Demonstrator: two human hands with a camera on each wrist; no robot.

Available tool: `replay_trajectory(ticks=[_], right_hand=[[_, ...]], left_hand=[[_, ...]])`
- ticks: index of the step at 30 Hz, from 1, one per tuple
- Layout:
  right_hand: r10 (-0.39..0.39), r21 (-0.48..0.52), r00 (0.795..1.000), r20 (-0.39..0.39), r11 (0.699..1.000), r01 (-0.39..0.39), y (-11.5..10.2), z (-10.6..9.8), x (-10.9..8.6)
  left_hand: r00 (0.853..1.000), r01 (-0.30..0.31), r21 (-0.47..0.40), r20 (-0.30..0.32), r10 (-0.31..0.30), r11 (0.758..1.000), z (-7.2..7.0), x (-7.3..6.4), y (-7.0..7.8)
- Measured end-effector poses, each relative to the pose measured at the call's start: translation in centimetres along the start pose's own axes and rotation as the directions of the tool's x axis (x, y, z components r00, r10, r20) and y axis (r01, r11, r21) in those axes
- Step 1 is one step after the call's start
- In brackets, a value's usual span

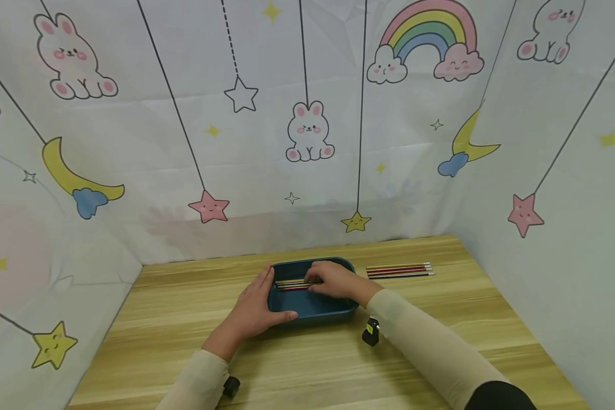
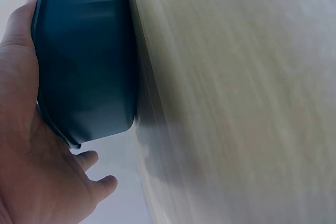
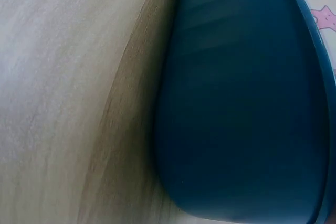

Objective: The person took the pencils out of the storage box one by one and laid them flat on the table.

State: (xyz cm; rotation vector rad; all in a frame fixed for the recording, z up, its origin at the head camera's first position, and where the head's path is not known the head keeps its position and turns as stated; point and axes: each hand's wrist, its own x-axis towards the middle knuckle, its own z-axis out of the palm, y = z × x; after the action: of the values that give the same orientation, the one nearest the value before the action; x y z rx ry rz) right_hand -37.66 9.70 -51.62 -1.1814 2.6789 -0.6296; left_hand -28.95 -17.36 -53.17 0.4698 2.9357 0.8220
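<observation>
A dark blue rectangular tray sits on the table. My left hand rests against its left end with fingers fairly straight, the thumb along the near rim. In the left wrist view the hand lies along the tray's rim, two fingers sticking out past the end. Inside the tray, several pencils lie side by side. My right hand reaches in over the right wall, its curled fingers pinching the pencils near their right ends, which it hides. The right wrist view shows mostly the tray's outer side.
Right of the tray, several pencils with white ends lie in a row on the wood-grain table. A white cloth printed with rabbits, stars and moons hangs behind the table and at both sides.
</observation>
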Motion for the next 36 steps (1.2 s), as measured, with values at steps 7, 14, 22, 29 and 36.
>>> replay_trajectory(ticks=[7, 14, 22, 29, 36], right_hand=[[-0.015, -0.006, 1.0, 0.007, 1.0, 0.015, 0.0, 0.2, 0.2], [-0.012, -0.03, 1.0, 0.016, 0.999, 0.012, 0.2, 0.8, 0.5], [-0.039, -0.048, 0.999, 0.015, 0.998, 0.039, 0.6, 1.2, 0.7], [-0.073, -0.049, 0.997, 0.021, 0.996, 0.074, 0.5, 1.4, 0.7], [-0.098, -0.028, 0.995, 0.029, 0.995, 0.099, 0.5, 1.4, 0.8]], left_hand=[[1.0, 0.001, 0.007, 0.003, -0.001, 1.0, 0.1, 0.1, 0.1], [1.0, -0.008, 0.001, -0.001, 0.008, 1.0, 0.1, 0.0, 0.0], [1.0, -0.005, 0.001, 0.002, 0.005, 1.0, 0.0, 0.0, 0.1], [1.0, -0.005, -0.005, 0.003, 0.005, 1.0, 0.0, 0.0, 0.2], [1.0, -0.005, -0.004, -0.002, 0.005, 1.0, -0.2, -0.1, 0.3]])
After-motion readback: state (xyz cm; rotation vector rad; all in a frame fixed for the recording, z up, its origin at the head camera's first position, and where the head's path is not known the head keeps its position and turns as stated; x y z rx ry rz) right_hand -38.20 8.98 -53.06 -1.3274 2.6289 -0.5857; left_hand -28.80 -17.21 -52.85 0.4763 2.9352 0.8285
